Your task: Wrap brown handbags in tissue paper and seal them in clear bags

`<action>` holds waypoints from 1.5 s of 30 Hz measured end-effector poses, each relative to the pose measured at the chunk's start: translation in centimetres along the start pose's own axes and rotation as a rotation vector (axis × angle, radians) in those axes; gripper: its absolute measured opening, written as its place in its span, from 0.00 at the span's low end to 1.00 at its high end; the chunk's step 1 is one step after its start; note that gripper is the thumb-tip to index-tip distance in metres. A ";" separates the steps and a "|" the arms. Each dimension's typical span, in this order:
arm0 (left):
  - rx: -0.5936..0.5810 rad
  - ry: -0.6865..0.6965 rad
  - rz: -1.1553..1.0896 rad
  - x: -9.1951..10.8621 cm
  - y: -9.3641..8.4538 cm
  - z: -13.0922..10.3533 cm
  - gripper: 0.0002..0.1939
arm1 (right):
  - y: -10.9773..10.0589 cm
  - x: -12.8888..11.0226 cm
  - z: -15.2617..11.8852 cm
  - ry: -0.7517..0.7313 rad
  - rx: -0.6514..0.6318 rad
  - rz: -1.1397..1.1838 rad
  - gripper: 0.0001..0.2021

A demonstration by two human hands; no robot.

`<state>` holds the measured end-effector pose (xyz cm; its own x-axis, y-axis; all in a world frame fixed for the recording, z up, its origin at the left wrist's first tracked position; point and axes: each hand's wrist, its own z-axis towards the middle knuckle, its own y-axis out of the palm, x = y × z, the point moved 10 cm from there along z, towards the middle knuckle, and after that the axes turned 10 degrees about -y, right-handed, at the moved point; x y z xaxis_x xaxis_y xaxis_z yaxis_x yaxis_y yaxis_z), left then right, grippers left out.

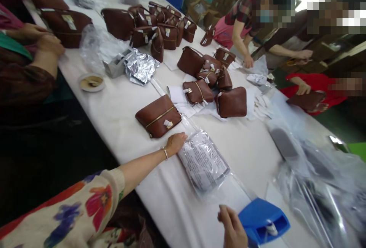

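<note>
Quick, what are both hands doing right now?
Left hand: fingers curled, pressing on the end of the clear plastic bag; whether it grips cannot be told.
Right hand: beside the blue tape dispenser; contact unclear.
</note>
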<state>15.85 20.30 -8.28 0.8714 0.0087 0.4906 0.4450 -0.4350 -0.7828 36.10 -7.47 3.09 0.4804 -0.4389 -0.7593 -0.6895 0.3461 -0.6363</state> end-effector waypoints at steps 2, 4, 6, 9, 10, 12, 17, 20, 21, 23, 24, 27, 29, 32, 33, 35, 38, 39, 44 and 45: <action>-0.002 0.004 -0.018 0.0 0.0 -0.1 0.16 | 4.5 -5.4 3.3 -0.110 -0.220 -0.072 0.23; -0.007 0.012 -0.032 0.1 -0.1 -0.3 0.17 | 9.5 -10.7 6.5 -0.279 -0.439 -0.239 0.21; -0.011 0.023 -0.043 0.2 -0.1 -0.5 0.18 | 14.0 -13.4 9.5 -0.389 -0.644 -0.619 0.16; -0.017 0.042 -0.056 0.4 -0.1 -0.5 0.17 | 17.3 -14.4 13.8 -0.405 -0.718 -0.912 0.06; -0.021 0.047 -0.060 0.3 -0.1 -0.4 0.17 | 17.9 -14.2 14.8 -0.400 -0.724 -0.960 0.04; -0.031 0.057 -0.067 0.3 0.2 -0.3 0.16 | 18.8 -13.8 15.9 -0.409 -0.748 -1.058 0.04; -0.054 0.076 -0.080 0.1 0.5 -0.3 0.16 | 19.2 -14.1 15.2 -0.503 -0.741 -1.210 0.13; -0.065 0.083 -0.077 0.1 0.5 -0.3 0.16 | 18.2 -14.6 15.8 -0.584 -0.653 -1.253 0.23; -0.067 0.081 -0.073 0.1 0.5 -0.3 0.15 | 17.7 -14.7 16.3 -0.635 -0.624 -1.245 0.24; -0.073 0.073 -0.064 0.2 0.6 -0.2 0.16 | 16.2 -14.6 17.8 -0.726 -0.545 -1.180 0.28; -0.075 0.069 -0.059 0.2 0.7 -0.1 0.16 | 15.2 -14.3 18.7 -0.739 -0.495 -1.129 0.32; -0.082 0.057 -0.050 0.3 0.9 0.1 0.16 | 12.1 -12.6 20.8 -0.637 -0.347 -0.942 0.45; -0.086 0.048 -0.043 0.2 1.0 0.1 0.17 | 11.5 -11.9 20.6 -0.590 -0.286 -0.806 0.49; -0.089 0.039 -0.028 0.1 1.0 0.1 0.17 | 13.0 -12.5 18.0 -0.669 -0.188 -0.711 0.44; -0.089 0.037 -0.020 0.0 1.0 0.1 0.17 | 14.0 -12.8 16.9 -0.723 -0.167 -0.719 0.40; -0.089 0.033 -0.001 0.0 0.9 0.1 0.15 | 16.2 -12.9 15.1 -0.817 -0.163 -0.756 0.34; -0.079 0.037 0.029 0.1 0.5 0.1 0.13 | 17.8 -12.3 14.9 -0.836 -0.193 -0.768 0.30; -0.069 0.040 0.035 0.2 0.3 0.1 0.12 | 17.7 -12.1 15.3 -0.816 -0.213 -0.749 0.30; 0.019 0.078 0.039 0.8 -1.3 0.1 0.09 | 13.1 -13.4 16.8 -0.669 -0.280 -0.450 0.30; 0.034 0.088 0.041 0.9 -1.6 0.0 0.09 | 12.0 -13.9 16.3 -0.679 -0.265 -0.426 0.31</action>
<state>15.92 21.03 -6.65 0.8682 -0.0886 0.4882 0.4170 -0.4030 -0.8147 29.96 16.35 3.77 0.8916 0.1352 -0.4322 -0.4387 0.0210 -0.8984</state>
